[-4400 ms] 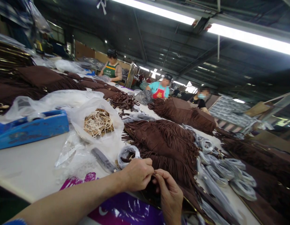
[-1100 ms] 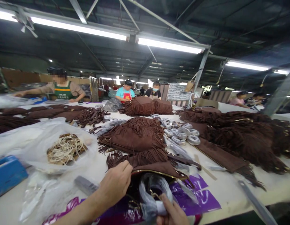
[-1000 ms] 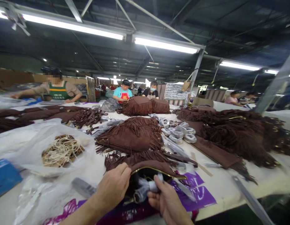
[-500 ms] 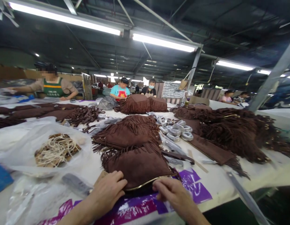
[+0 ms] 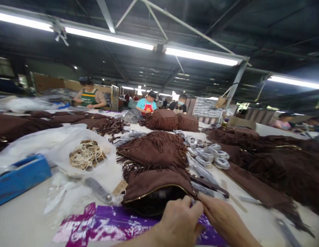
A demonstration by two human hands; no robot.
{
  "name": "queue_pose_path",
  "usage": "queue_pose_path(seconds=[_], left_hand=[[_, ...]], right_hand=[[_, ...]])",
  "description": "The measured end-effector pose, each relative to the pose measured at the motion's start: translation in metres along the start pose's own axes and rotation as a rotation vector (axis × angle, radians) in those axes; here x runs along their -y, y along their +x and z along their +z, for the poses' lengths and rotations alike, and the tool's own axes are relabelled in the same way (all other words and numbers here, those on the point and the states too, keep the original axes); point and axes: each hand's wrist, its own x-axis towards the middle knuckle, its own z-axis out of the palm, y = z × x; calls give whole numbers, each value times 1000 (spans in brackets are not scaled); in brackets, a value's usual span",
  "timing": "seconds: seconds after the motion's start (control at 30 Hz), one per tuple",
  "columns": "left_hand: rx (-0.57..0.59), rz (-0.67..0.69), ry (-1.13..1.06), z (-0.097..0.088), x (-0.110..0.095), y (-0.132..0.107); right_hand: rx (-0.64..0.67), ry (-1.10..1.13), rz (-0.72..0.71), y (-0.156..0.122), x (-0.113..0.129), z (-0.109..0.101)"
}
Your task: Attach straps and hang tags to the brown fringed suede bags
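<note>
A brown suede-look fringed bag [image 5: 154, 180] lies in front of me, its gold zipper undone and its mouth gaping toward me over a dark lining. My left hand [image 5: 181, 218] has crossed to the right end of the opening, fingers curled on the bag's edge. Just beside it, my right hand [image 5: 221, 212] grips the bag's right corner; its fingertips are partly hidden. A tan paper tag [image 5: 120, 187] sticks out at the bag's left corner. Purple plastic [image 5: 115, 223] is spread under the bag and hands.
More fringed bags [image 5: 154, 147] are stacked just behind. Coiled straps in clear wrap [image 5: 205, 156] sit to their right, near a large brown heap [image 5: 283, 164]. On the left are a bag of strings [image 5: 87, 154] and a blue tape dispenser [image 5: 22, 180]. Co-workers stand across the table.
The zipper was closed or nearly so; now the bag's mouth is open. My left hand moved from the bag's left corner to its right end, beside my right hand. The view turned left.
</note>
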Motion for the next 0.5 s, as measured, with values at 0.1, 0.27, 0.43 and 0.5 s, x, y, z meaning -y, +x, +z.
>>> queue_pose_path(seconds=[0.1, 0.27, 0.43, 0.5], left_hand=[[-74, -64, -10, -3, -1, 7], [-139, -215, -6, -20, 4, 5], [-157, -210, 62, -37, 5, 1], [-150, -189, 123, -46, 8, -1]], right_hand=[[73, 178, -2, 9, 12, -17], [-11, 267, -36, 23, 26, -20], [-16, 164, -61, 26, 25, -8], [-36, 116, -70, 25, 19, -10]])
